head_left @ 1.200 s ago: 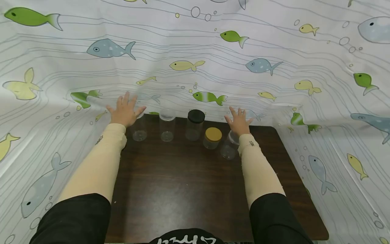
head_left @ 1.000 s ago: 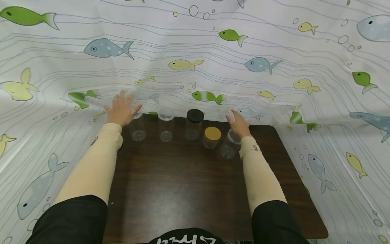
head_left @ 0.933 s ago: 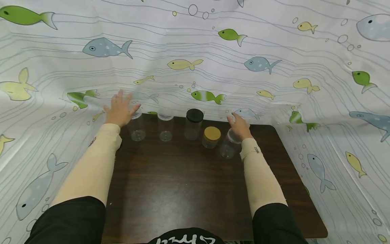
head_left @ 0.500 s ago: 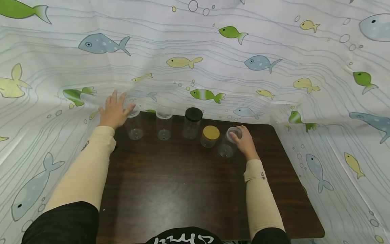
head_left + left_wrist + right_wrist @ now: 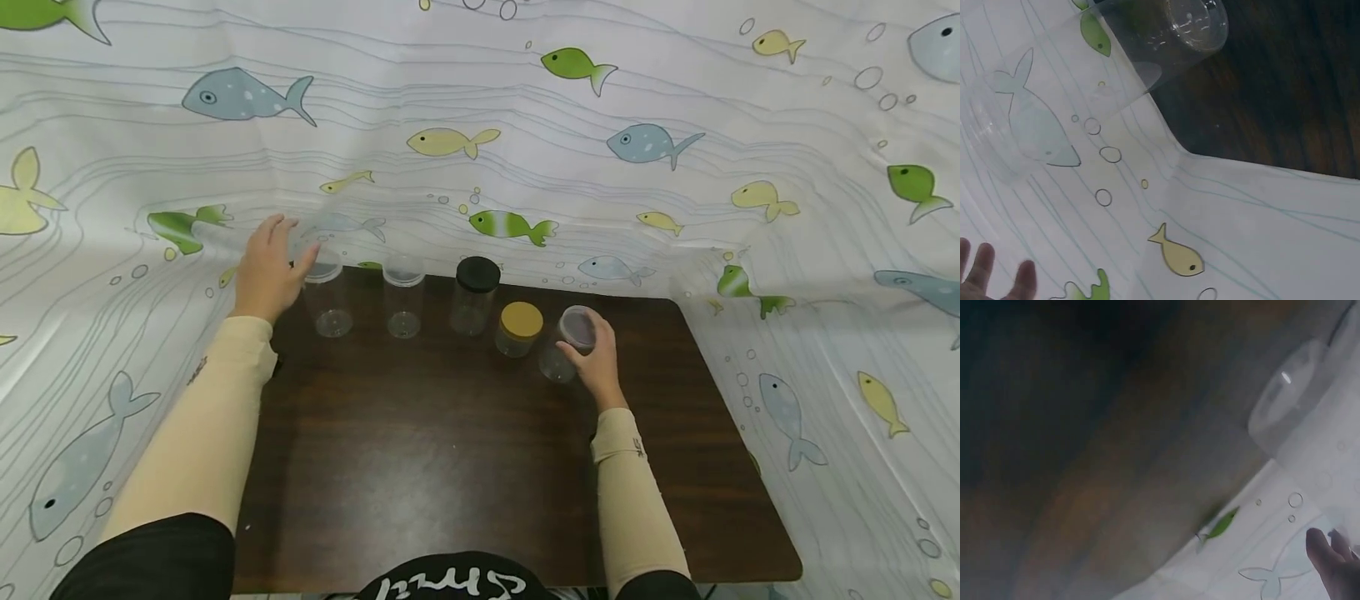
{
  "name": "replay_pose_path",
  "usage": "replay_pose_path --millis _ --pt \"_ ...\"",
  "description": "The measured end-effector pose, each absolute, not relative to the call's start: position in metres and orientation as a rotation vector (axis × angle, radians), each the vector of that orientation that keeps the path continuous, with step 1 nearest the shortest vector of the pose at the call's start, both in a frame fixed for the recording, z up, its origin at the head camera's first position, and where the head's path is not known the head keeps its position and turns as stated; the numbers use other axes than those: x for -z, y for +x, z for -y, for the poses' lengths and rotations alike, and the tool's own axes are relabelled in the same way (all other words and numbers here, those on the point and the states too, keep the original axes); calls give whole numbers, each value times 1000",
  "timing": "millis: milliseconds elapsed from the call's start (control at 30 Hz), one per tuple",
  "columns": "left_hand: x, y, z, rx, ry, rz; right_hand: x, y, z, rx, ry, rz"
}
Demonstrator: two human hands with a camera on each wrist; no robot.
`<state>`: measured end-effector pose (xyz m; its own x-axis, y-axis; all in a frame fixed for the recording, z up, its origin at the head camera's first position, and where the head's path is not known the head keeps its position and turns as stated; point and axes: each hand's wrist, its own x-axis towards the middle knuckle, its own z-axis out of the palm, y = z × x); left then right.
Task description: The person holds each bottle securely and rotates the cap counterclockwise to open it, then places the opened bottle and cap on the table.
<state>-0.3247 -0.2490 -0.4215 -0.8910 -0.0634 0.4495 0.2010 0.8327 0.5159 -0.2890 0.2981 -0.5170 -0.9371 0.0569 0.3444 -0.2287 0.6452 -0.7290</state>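
Note:
My left hand [image 5: 268,271] is beside the lid of the leftmost clear jar [image 5: 333,308], its fingers spread and pointing up. In the left wrist view that jar [image 5: 1116,81] lies clear of the fingertips [image 5: 1022,281], with a visible gap. My right hand [image 5: 596,354] is round the upper part of the rightmost clear jar [image 5: 558,365], thumb on the near left side and fingers on the right. The right wrist view is blurred; the jar's base [image 5: 1288,387] and curled fingertips [image 5: 1322,550] show there.
Between the hands stand a clear jar with a pale lid [image 5: 403,304], a jar with a black lid [image 5: 477,287] and a short jar with a yellow lid [image 5: 521,323]. They line the back of the dark wooden table [image 5: 442,467]. A fish-print sheet [image 5: 510,108] rises behind and at the sides.
My right hand has come down and back from above the rightmost jar to round its upper part. My left hand has shifted slightly left and turned. The jars stay in place.

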Motion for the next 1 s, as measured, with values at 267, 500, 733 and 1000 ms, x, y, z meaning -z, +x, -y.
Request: replay_pose_path --millis 267,500,733,1000 --pt "427 -316 250 836 -7 2390 528 -288 -294 -1388 -3 2396" --pt "440 -307 243 874 18 2313 539 -285 -294 -1434 -86 2386" --pt "456 -294 234 966 31 2250 547 -283 -295 -1479 -42 2336" --pt "475 -280 222 1017 -33 2206 552 -284 -296 -1477 -136 2394"
